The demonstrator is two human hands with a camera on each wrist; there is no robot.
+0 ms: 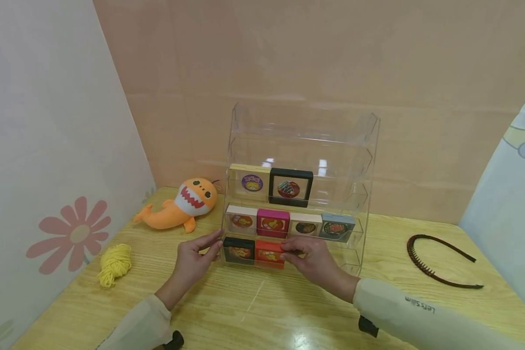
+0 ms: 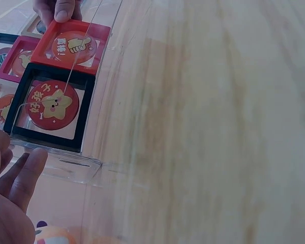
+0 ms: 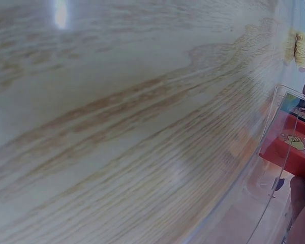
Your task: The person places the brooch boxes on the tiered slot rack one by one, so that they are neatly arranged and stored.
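A clear acrylic tiered rack [image 1: 337, 177] stands against the back wall. My right hand [image 1: 312, 260] pinches the right edge of a red framed badge box [image 1: 269, 255] in the lowest tier, and part of that hand is cut off in the right wrist view. Left of it, touching or nearly so, sits a black framed badge box [image 2: 53, 107] with a star on a red badge. My left hand [image 1: 194, 257] is at the rack's lower left side, its fingertips touching the clear wall beside the black box, with the fingers fairly straight.
The middle tier holds several boxes, among them a magenta box [image 1: 273, 223] and a grey-blue box [image 1: 337, 227]. Above are a cream box [image 1: 249, 183] and a black box [image 1: 290, 187]. An orange shark plush [image 1: 179, 204] and yellow yarn [image 1: 115, 265] lie left, a brown headband [image 1: 420, 262] right.
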